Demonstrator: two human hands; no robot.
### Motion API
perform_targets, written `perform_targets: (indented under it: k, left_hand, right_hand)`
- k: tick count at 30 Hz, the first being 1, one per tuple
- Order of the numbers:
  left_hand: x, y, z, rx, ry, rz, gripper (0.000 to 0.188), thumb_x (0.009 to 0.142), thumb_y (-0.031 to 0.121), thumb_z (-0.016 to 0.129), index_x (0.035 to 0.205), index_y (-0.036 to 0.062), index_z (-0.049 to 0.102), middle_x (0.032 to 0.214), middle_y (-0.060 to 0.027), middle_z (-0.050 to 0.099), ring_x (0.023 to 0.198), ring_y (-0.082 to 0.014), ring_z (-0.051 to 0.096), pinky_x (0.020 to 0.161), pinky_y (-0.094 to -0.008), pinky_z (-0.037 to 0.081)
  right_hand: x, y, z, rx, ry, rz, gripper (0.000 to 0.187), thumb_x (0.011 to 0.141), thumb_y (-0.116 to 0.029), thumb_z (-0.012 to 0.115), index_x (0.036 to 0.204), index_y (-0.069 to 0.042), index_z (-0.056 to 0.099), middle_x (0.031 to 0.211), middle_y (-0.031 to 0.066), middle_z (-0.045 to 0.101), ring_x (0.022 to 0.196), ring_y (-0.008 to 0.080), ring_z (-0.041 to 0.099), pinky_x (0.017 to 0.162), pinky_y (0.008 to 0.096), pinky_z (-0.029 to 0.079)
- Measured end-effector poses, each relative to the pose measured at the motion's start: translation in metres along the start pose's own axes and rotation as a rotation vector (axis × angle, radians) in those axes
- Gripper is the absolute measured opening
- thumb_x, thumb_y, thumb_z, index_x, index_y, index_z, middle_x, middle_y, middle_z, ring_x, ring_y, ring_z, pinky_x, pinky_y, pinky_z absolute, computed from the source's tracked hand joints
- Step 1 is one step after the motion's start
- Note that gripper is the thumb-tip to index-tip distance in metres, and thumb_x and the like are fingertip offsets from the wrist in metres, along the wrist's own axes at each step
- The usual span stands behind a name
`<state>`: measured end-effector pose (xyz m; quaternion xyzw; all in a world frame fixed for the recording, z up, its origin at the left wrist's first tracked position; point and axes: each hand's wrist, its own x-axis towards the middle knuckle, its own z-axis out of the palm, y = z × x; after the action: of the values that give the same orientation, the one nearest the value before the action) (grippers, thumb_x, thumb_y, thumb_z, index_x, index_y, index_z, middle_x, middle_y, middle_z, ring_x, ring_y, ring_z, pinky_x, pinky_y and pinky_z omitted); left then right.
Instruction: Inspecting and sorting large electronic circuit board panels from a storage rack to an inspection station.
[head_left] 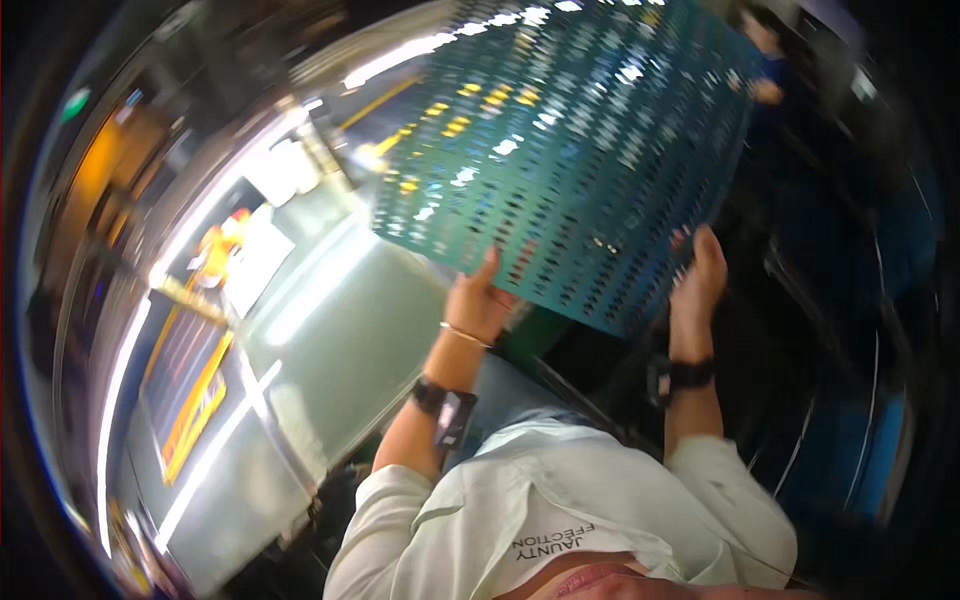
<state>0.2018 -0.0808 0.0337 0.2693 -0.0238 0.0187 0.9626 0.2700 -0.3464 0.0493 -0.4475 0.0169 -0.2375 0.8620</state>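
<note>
A large, flat teal-green panel (pixel 570 215) with rows of small holes or slots fills the upper middle, tilted up in front of me. Bright white, yellow and blue specks show across its far part. My left hand (pixel 478 302) grips its near edge left of centre, thumb lying on the upper face. At the near right side, my right hand (pixel 700 278) is closed on the edge with the thumb upward. The fingers of both hands are largely hidden under or behind the sheet. Both wrists wear dark bands.
To my left is a pale grey-green worktable (pixel 350 325) with bright light streaks. An orange item (pixel 220 250) lies by a white sheet (pixel 262 268), near a yellow-edged frame (pixel 195 400). Another person (pixel 768 70) is at the far right. The right side is dark and blurred.
</note>
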Motion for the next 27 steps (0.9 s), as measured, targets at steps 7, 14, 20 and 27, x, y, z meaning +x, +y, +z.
perform_targets:
  k: [7, 14, 20, 27]
  left_hand:
    - [-0.034, 0.012, -0.018, -0.159, 0.167, 0.046, 0.029, 0.09, 0.003, 0.049, 0.117, 0.0027, 0.041, 0.114, -0.0112, 0.054, 0.104, -0.0285, 0.056, 0.089, -0.0477, 0.048]
    - [-0.035, 0.022, -0.036, -0.022, 0.157, 0.075, 0.036, 0.092, 0.013, 0.048, 0.125, 0.0071, 0.035, 0.121, -0.0113, 0.05, 0.11, -0.0288, 0.053, 0.091, -0.0453, 0.047]
    - [-0.088, 0.072, -0.035, 0.387, 0.113, -0.139, 0.068, 0.088, 0.04, 0.052, 0.14, 0.0111, 0.019, 0.137, -0.015, 0.035, 0.123, -0.0296, 0.04, 0.097, -0.0438, 0.039]
    - [-0.204, 0.095, -0.031, 0.435, -0.017, 0.41, 0.085, 0.077, 0.05, 0.061, 0.141, 0.0109, 0.02, 0.142, -0.0134, 0.029, 0.129, -0.0318, 0.031, 0.101, -0.0446, 0.034]
  right_hand:
    - [-0.023, 0.026, 0.0, 0.085, -0.157, 0.252, 0.031, 0.09, -0.02, 0.054, 0.111, 0.003, 0.05, 0.1, 0.0114, 0.057, 0.086, 0.022, 0.058, 0.075, 0.0342, 0.048]
    - [-0.019, -0.009, 0.04, 0.079, -0.538, 0.37, 0.039, 0.087, -0.013, 0.057, 0.121, -0.001, 0.044, 0.108, 0.0136, 0.056, 0.09, 0.0243, 0.056, 0.08, 0.0374, 0.046]
    - [-0.042, -0.045, 0.126, -0.147, -0.773, -0.075, 0.023, 0.084, -0.004, 0.057, 0.106, 0.003, 0.056, 0.097, 0.0148, 0.063, 0.083, 0.0213, 0.061, 0.071, 0.0315, 0.048]
    - [-0.124, 0.024, 0.201, -0.57, -1.466, -1.136, 0.056, 0.068, 0.013, 0.046, 0.119, -0.007, 0.055, 0.119, 0.0118, 0.056, 0.109, 0.0247, 0.055, 0.088, 0.0336, 0.048]
